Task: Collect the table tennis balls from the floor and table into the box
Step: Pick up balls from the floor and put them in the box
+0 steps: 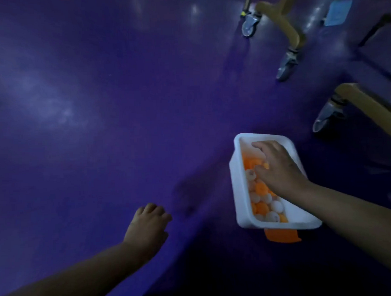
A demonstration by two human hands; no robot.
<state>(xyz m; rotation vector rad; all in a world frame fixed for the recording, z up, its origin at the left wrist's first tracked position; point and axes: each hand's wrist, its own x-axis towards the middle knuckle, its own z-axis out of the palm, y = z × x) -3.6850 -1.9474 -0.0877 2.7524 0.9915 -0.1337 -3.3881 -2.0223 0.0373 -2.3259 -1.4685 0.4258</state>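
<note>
A white rectangular box (241,190) stands on the purple floor at the lower right, holding several orange and white table tennis balls (266,206). My right hand (279,167) is over the box's far half, fingers spread and pointing down into it. An orange ball (266,165) shows just beside its thumb; whether the hand is touching it I cannot tell. My left hand (148,222) hovers over bare floor left of the box, fingers curled under, with nothing visible in it. No loose ball shows on the floor.
Yellow table legs (285,23) on grey castors (250,24) stand at the upper right, with another leg and castor (326,116) just beyond the box. An orange flat piece (282,235) sticks out from under the box's near end. Purple floor (100,107) stretches left.
</note>
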